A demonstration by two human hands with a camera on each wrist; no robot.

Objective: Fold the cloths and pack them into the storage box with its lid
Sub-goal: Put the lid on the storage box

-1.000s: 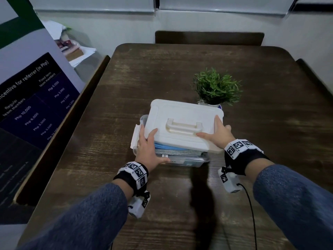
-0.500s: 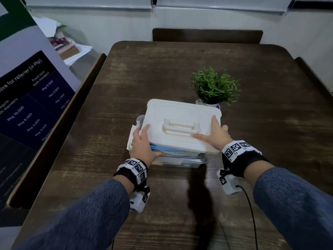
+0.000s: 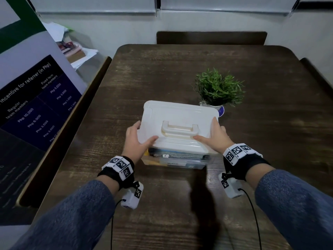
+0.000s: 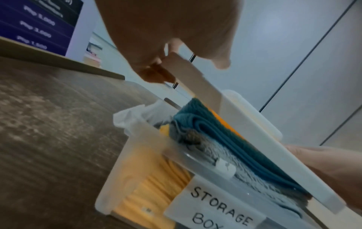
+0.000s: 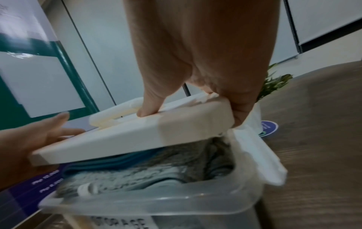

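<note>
Lid [image 3: 178, 121]: gripped at both ends by left hand [image 3: 136, 139] and right hand [image 3: 215, 137], held over box [image 3: 180, 164]; cloths [image 4: 225, 148] packed beneath. Step: closing. Next: press down level, seat rim.

White lid [image 3: 180, 120], clear storage box [image 4: 125, 156], teal, grey and yellow cloths [image 4: 221, 137], dark brown wood-grain table [image 3: 162, 73].

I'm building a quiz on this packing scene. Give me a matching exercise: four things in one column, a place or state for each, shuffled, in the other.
Things:
1. white lid
2. folded cloths
3. potted plant
4. side latch

Places or states:
A. stacked inside the storage box, above its rim
B. hanging open
C. gripped at both ends by the hands
D. on the table behind the box

Pairs: 1-C, 2-A, 3-D, 4-B
</note>
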